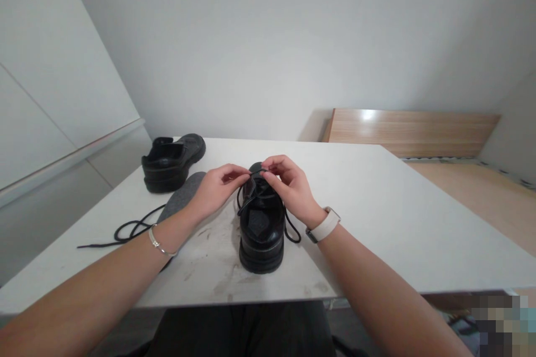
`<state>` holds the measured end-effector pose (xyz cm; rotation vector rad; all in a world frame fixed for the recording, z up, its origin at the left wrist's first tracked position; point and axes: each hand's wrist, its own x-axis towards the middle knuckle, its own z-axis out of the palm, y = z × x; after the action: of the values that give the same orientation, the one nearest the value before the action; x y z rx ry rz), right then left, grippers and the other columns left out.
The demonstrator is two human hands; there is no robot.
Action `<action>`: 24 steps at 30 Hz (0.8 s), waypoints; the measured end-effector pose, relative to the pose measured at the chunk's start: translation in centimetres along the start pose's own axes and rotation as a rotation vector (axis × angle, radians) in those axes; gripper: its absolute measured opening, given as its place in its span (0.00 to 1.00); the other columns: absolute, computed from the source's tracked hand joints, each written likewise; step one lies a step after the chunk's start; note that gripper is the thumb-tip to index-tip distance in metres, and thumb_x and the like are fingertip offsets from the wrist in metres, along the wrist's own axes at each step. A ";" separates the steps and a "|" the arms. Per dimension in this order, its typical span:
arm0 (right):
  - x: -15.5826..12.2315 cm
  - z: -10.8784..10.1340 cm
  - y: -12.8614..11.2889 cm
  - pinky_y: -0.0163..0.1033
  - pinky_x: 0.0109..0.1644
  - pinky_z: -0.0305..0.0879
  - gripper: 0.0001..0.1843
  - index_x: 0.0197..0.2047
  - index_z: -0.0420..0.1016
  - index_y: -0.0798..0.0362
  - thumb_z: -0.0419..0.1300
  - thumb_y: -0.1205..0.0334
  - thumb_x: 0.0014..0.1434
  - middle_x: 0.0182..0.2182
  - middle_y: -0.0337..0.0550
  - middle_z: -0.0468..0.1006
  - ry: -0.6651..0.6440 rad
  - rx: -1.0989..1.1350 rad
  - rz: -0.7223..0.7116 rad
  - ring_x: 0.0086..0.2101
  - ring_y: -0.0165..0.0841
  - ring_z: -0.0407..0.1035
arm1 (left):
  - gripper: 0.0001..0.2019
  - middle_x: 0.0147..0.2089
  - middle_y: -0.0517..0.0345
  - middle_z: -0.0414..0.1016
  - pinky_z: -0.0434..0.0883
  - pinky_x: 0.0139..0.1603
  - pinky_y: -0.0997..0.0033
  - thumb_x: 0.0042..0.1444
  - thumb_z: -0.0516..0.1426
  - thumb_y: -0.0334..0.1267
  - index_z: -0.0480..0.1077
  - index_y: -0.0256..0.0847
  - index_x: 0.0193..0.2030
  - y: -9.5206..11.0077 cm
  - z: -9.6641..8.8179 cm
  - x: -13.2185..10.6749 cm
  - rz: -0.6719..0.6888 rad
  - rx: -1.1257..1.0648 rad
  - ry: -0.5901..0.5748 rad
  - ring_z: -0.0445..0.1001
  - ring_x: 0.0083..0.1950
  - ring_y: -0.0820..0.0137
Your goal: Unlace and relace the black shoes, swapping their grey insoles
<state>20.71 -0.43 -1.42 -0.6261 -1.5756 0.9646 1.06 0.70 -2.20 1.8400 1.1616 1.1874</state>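
A black shoe stands on the white table with its heel toward me. Over its front part, my left hand pinches a black shoelace from the left side. My right hand pinches the same lace from the right, so a short stretch runs between the fingertips. Loose lace hangs down both sides of the shoe, with a loop resting on the table at its right. Part of the shoe's toe is hidden by my fingers.
Another black shoe stands at the back left of the white table. A grey insole lies partly under my left forearm, beside a loose black lace. Dark smudges mark the table near the shoe. A wooden bed frame stands beyond at right.
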 end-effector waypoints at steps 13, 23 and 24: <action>0.5 -1.7 -0.7 0.38 0.38 0.66 0.09 0.46 0.74 0.51 0.61 0.61 0.62 0.38 0.43 0.78 0.162 -0.338 -0.113 0.33 0.31 0.68 | 0.10 0.31 0.60 0.71 0.71 0.42 0.68 0.63 0.55 0.46 0.64 0.41 0.37 2.0 -1.0 0.3 0.125 -0.016 0.123 0.75 0.35 0.69; 0.8 -4.4 1.1 0.42 0.41 0.65 0.07 0.42 0.77 0.51 0.64 0.65 0.58 0.39 0.46 0.77 0.086 -0.894 0.025 0.37 0.36 0.70 | 0.11 0.34 0.52 0.78 0.67 0.38 0.66 0.58 0.58 0.46 0.77 0.43 0.37 0.2 -2.6 1.2 0.202 0.542 -0.217 0.73 0.34 0.64; 0.8 -4.6 1.2 0.42 0.42 0.65 0.04 0.39 0.78 0.52 0.64 0.64 0.58 0.36 0.45 0.78 0.051 -0.885 0.066 0.36 0.36 0.70 | 0.12 0.33 0.52 0.78 0.67 0.38 0.66 0.59 0.57 0.46 0.78 0.43 0.37 0.1 -2.6 1.3 0.191 0.554 -0.212 0.73 0.33 0.64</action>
<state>24.81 2.00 -1.82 -1.2965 -1.9172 0.2398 -1.06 1.96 -0.65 2.4680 1.2995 0.7822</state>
